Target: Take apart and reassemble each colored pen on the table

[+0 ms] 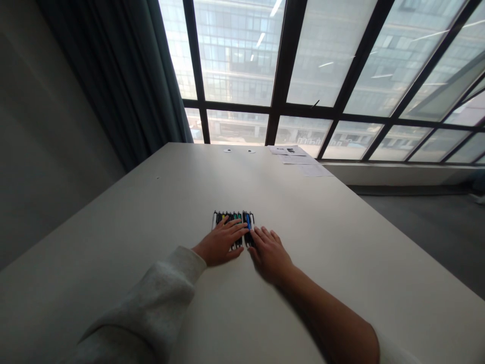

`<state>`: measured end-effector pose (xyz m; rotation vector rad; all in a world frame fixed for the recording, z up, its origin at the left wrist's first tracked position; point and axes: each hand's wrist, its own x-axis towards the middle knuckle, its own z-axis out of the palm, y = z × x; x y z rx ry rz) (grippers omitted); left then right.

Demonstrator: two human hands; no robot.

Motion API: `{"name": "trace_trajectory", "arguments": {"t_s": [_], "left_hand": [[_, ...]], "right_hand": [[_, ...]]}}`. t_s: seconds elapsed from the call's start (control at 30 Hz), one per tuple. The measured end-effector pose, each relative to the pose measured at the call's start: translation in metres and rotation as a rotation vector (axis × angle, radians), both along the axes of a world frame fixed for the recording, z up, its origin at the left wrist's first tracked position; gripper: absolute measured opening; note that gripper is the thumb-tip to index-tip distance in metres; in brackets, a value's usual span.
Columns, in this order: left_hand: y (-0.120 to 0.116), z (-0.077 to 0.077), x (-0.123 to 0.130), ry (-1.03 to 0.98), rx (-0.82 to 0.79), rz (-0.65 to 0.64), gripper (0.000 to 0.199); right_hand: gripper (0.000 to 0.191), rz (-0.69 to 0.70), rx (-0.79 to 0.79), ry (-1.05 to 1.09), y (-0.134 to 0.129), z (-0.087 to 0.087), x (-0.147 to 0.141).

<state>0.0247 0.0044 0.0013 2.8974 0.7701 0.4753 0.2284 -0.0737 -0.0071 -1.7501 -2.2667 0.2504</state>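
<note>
Several pens lie side by side in a row on the white table, their tips and ends roughly lined up. Most are dark; green pens [238, 216] and a blue pen [248, 221] show among them, with a white one at the left end. A narrow gap splits the row right of the green ones. My left hand [223, 239] lies flat over the left group, fingers stretched out across it to the right. My right hand [270, 251] rests at the right end, fingers extended and touching the rightmost pens. Both hands partly hide the row.
The white table [170, 212] stretches away to a large window [238, 55]. Sheets of paper [299, 161] lie at its far right corner, and two small round fittings [227, 150] sit near the far edge. A dark curtain [125, 76] hangs at the left.
</note>
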Motion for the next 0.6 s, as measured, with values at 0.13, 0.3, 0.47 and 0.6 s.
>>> {"name": "trace_trajectory", "arguments": {"t_s": [0.13,0.3,0.47,0.6], "left_hand": [[-0.001,0.001,0.003,0.010,-0.002,0.008,0.052],[-0.001,0.001,0.007,-0.005,-0.002,0.014,0.054],[-0.001,0.000,0.012,-0.039,0.008,0.021,0.050],[-0.002,-0.001,0.015,-0.030,0.022,0.025,0.047]], "right_hand": [[0.055,-0.019,0.018,0.001,0.000,0.000,-0.001],[0.053,-0.043,0.033,0.008,0.001,0.001,-0.004],[0.053,-0.044,0.041,-0.001,0.003,0.000,-0.004],[0.053,-0.044,0.056,-0.003,0.003,-0.002,-0.003]]}}
